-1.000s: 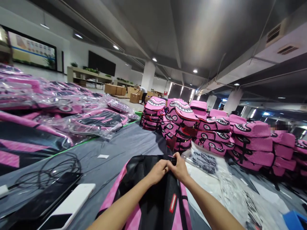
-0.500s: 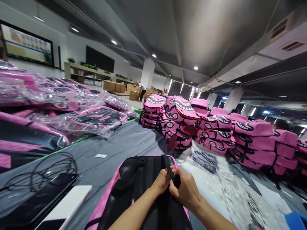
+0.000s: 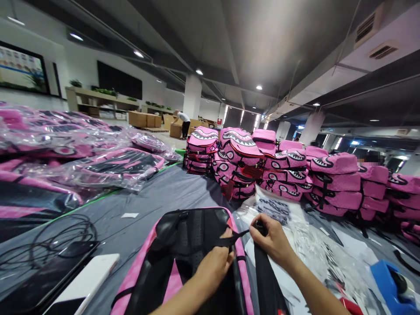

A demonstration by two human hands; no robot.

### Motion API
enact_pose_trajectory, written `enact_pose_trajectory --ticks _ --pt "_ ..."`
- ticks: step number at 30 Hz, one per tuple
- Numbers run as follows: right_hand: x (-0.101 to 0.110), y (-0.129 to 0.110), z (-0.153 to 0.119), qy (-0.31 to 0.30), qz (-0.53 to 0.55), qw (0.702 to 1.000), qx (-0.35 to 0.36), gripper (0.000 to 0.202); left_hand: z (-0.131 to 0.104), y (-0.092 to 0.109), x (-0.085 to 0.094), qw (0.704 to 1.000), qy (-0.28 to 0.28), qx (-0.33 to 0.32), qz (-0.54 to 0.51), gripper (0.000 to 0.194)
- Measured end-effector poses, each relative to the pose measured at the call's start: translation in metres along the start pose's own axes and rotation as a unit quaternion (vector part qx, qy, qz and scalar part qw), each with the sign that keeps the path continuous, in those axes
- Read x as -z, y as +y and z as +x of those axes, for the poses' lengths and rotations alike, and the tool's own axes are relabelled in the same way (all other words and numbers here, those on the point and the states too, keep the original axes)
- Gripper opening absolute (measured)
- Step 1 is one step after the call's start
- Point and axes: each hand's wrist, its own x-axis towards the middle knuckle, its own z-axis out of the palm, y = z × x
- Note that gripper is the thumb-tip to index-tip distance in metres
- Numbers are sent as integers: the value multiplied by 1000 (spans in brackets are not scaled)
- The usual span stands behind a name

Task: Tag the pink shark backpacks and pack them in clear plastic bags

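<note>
A pink and black backpack (image 3: pixel 187 245) lies in front of me with its black strap side up. My left hand (image 3: pixel 218 260) is closed on a black strap (image 3: pixel 229 239) at the bag's upper right. Just beyond the bag's right edge, my right hand (image 3: pixel 271 236) pinches the far part of that strap, with a dark piece at its fingertips. The strap is stretched between both hands. A wide black strap (image 3: pixel 267 280) hangs down below my right hand.
Pink shark-face backpacks (image 3: pixel 236 153) stand stacked behind. Plastic-wrapped bags (image 3: pixel 111 168) lie at left, near a black phone (image 3: pixel 49 280), a white device (image 3: pixel 85 284) and cables. Clear plastic bags (image 3: pixel 315 249) and a blue tape dispenser (image 3: pixel 390 284) are at right. A person (image 3: pixel 183 122) bends over boxes.
My right hand has moved right, away from my left, drawing the strap out between them. The wide strap now shows beside the bag. The view has turned slightly right.
</note>
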Motion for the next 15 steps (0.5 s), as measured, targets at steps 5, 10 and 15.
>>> enact_pose_trajectory --ticks 5,10,15 --pt "6 -1 23 -103 108 989 -16 42 -28 57 23 971 206 -105 64 32" --pt "-18 -13 56 -284 216 934 13 55 19 59 49 984 139 65 -89 27" --pt "-57 23 113 -184 -57 979 68 34 -12 52 40 964 152 162 -145 30"
